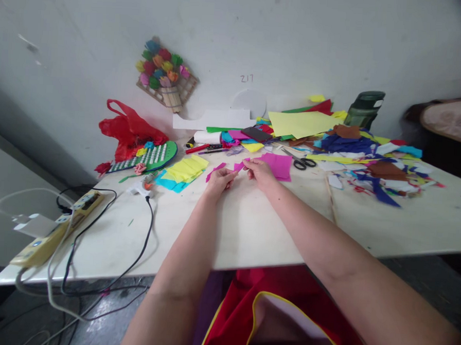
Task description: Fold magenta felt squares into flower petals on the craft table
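Note:
Both hands meet above the table, fingers closed around a small piece of magenta crepe paper (238,167). My right hand (260,173) pinches its upper right end. My left hand (220,181) is closed at its lower left end, with a tiny pale edge showing near the fingertips. Behind my left hand another magenta strip (215,170) shows; whether the hand touches it I cannot tell. Flat magenta sheets (280,166) lie just beyond my right hand. Black-handled scissors (300,163) rest to the right of them.
Yellow sheets (187,168) over blue ones (176,183) lie left of my hands, near a glue gun (141,188). Its cord and a power strip (53,232) occupy the left edge. Paper scraps (387,173) heap at the right, before a green bottle (364,110). A red bag (130,128) stands back left.

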### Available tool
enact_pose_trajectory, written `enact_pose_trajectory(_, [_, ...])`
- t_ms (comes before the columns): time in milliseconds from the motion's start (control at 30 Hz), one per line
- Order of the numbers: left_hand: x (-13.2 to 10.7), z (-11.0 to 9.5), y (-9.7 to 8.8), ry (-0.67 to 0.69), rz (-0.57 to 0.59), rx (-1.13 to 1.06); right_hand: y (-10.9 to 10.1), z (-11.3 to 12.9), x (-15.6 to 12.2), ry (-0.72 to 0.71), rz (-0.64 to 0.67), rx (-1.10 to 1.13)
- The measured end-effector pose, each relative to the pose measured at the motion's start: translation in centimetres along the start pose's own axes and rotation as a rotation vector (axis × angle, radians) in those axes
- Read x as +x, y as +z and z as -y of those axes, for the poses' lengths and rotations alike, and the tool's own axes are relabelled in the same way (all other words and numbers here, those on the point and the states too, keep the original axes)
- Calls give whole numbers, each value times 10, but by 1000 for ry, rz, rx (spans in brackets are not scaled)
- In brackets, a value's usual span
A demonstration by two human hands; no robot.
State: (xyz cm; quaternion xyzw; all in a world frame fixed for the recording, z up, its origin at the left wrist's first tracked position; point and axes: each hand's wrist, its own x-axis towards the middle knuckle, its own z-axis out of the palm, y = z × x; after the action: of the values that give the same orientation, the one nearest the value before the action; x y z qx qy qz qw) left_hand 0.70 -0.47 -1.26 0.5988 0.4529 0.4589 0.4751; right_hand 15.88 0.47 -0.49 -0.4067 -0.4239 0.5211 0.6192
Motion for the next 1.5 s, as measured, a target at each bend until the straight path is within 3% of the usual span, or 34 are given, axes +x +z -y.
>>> enact_pose_trajectory(167, [0,-4,-4,-4,-101,89,0,4,-2,10,-24,-16])
enact_pose_trajectory(467, [-4,-15,-7,23,-205,532,0,3,0,47,-71,6])
enact_pose_trajectory(733, [5,-10,-20,120,-472,859,-1,5,0,73,-65,-12])
enact_pose_trajectory(1133, [8,-4,-26,-195,-490,1015,-13,11,13,-67,-243,-169])
enact_pose_trajectory(1500, [7,0,-24,-32,-563,1075,-20,14,15,-61,-312,-184])
